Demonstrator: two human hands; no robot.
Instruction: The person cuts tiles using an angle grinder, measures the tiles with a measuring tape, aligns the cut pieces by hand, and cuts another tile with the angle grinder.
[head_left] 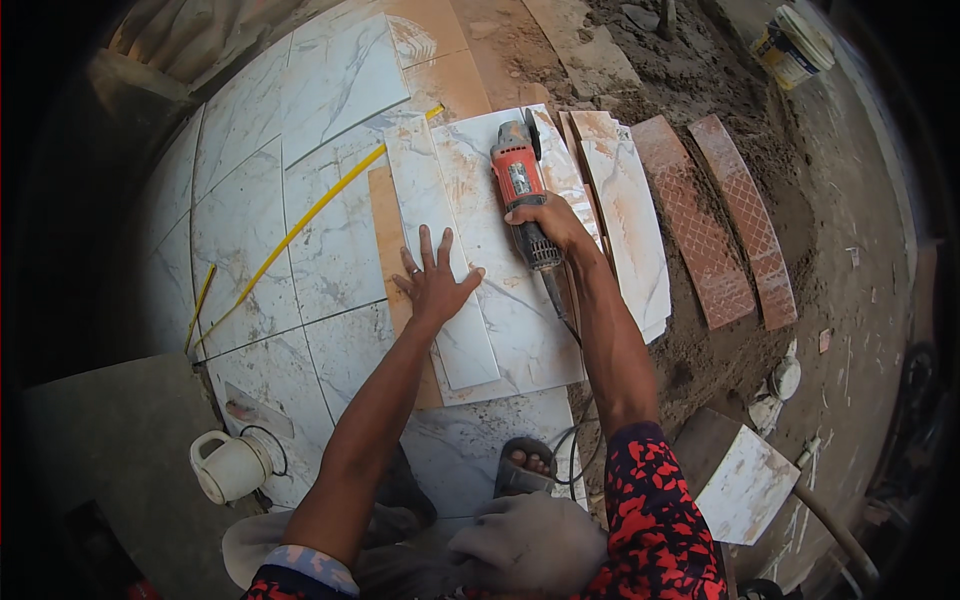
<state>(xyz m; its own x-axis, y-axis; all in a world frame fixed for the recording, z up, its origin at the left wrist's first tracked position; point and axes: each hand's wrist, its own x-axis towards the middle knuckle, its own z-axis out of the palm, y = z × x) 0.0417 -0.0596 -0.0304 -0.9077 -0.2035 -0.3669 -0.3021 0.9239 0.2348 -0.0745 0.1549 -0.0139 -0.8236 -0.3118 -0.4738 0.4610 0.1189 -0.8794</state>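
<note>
My right hand (pixel 553 217) is wrapped around the body of a red and black angle grinder (pixel 516 172). Its cutting disc (pixel 533 134) points away from me at the far end. The grinder lies over a large white marbled tile (pixel 530 335), dusted with reddish powder toward the far right. Flat on a narrow strip of the same tile (pixel 468 352) presses my left hand (pixel 437 288), fingers spread and gripping nothing. Under the strip's left side shows a tan strip (pixel 384 210). A black cord (pixel 559 298) trails from the grinder toward my feet.
Right of the tile stand cut tile pieces (pixel 628 210) and two red patterned tiles (pixel 694 220) on loose soil. A yellow strip (pixel 300 222) crosses the tiled floor. A white jug (pixel 232 467) sits at lower left, a bucket (pixel 790 48) at far right.
</note>
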